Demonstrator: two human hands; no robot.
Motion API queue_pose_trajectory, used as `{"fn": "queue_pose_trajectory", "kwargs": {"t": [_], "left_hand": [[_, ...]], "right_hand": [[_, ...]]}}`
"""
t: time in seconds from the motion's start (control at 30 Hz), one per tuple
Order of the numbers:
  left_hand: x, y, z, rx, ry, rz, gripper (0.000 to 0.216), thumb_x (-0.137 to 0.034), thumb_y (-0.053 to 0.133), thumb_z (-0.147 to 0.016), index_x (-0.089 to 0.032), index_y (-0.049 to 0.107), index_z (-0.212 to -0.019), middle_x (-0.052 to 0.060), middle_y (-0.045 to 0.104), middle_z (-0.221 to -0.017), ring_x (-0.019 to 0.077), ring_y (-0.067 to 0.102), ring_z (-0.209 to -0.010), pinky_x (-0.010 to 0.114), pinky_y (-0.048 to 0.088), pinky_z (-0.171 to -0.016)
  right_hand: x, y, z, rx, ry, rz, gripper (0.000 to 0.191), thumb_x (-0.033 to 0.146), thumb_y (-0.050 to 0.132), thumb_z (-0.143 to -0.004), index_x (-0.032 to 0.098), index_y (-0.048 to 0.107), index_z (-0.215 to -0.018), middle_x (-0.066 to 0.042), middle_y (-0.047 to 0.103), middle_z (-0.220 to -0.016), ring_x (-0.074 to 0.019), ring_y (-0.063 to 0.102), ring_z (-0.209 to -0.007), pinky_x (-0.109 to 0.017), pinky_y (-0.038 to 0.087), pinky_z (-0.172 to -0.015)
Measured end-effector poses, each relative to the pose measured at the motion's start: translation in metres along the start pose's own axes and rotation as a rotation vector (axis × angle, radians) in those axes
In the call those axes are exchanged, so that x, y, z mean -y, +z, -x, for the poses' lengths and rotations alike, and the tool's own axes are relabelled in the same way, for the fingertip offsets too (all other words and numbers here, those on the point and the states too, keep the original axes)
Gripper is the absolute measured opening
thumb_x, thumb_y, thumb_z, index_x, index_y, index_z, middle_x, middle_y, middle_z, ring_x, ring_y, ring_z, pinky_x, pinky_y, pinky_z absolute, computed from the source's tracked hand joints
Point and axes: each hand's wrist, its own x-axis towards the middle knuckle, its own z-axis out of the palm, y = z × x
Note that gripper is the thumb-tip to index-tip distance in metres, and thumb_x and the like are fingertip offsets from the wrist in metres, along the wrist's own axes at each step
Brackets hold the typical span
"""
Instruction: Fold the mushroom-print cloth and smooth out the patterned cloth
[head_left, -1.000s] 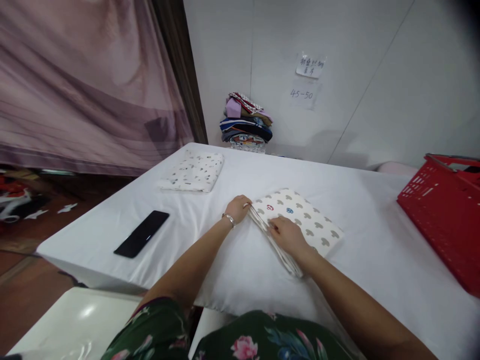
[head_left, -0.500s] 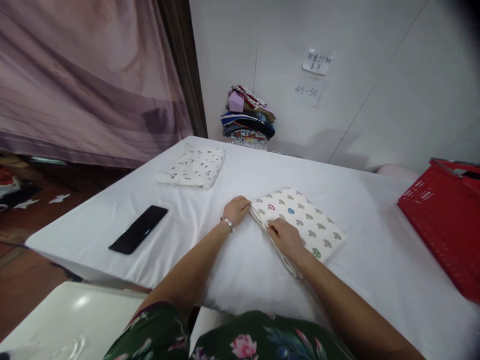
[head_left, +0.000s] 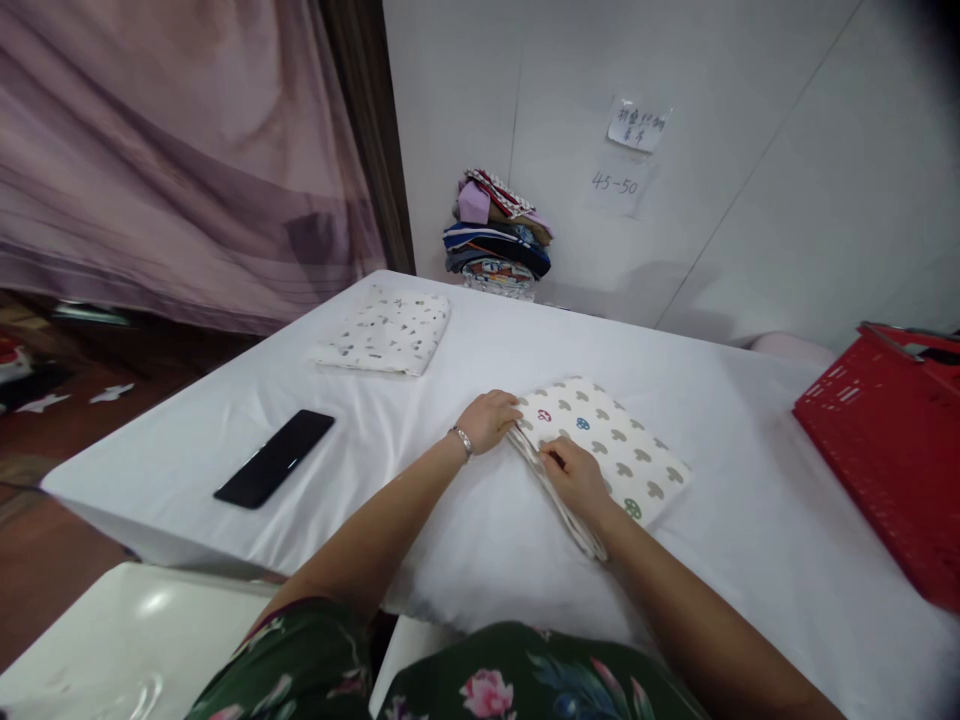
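A white folded cloth (head_left: 626,435) printed with beige mushrooms, plus a few red, blue and green ones, lies at an angle in front of me. Its layered folded edge faces my body. My left hand (head_left: 487,420), with a bracelet at the wrist, holds the far left corner, fingers closed over the edge. Farther along that same edge, my right hand (head_left: 576,476) pinches the layers with its thumb and fingers; part of the cloth is hidden beneath it. Another folded white cloth (head_left: 394,332) with small grey prints rests at the back left, apart from both hands.
A black phone (head_left: 276,458) lies on the white-covered table (head_left: 360,455) at left. On the right stands a red basket (head_left: 885,455). Folded fabrics (head_left: 496,235) are stacked behind the table by the wall, and a white stool (head_left: 142,630) is at lower left.
My left hand has shifted slightly right, farther onto the cloth's corner. My right hand has barely moved, and the cloth stays in place.
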Motion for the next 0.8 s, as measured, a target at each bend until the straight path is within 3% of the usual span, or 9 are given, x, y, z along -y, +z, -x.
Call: {"fn": "queue_pose_trajectory", "kwargs": {"t": [0.23,0.5,0.67,0.8], "left_hand": [[-0.004,-0.008,0.005,-0.009,0.001,-0.067,0.022,-0.021,0.043,-0.086,-0.022,0.065,-0.09,0.004,0.063,-0.096,0.018,0.053,-0.093,0.033,0.041,-0.08],[-0.002,-0.003,0.017,-0.016,0.016,-0.085,0.02,-0.017,0.045,-0.084,-0.02,0.064,-0.091,0.006,0.062,-0.097,0.0186,0.052,-0.093,0.032,0.041,-0.078],[-0.001,-0.001,0.018,-0.024,0.05,-0.086,0.025,-0.019,0.052,-0.079,-0.021,0.061,-0.102,0.006,0.06,-0.101,0.0189,0.051,-0.096,0.032,0.041,-0.079],[-0.001,0.003,0.015,-0.037,0.023,-0.13,0.017,-0.024,0.048,-0.085,-0.022,0.065,-0.089,0.005,0.063,-0.094,0.0189,0.052,-0.091,0.033,0.042,-0.076]], "right_hand": [[0.001,-0.001,0.0,0.009,-0.003,-0.037,0.012,0.023,0.046,-0.083,0.022,0.057,-0.078,0.002,0.058,-0.077,-0.013,0.053,-0.073,-0.024,0.038,-0.068],[0.005,-0.002,-0.001,0.085,-0.026,0.115,0.009,0.024,0.048,-0.083,0.021,0.056,-0.08,0.001,0.056,-0.075,-0.0132,0.052,-0.073,-0.024,0.037,-0.067],[0.004,0.002,-0.002,0.106,-0.044,0.2,0.008,0.025,0.051,-0.081,0.022,0.055,-0.087,0.0,0.058,-0.084,-0.0143,0.052,-0.08,-0.024,0.036,-0.069],[0.007,0.002,-0.003,0.151,-0.048,0.275,0.01,0.025,0.051,-0.082,0.022,0.055,-0.09,-0.001,0.058,-0.09,-0.0158,0.052,-0.085,-0.026,0.037,-0.071]]}}
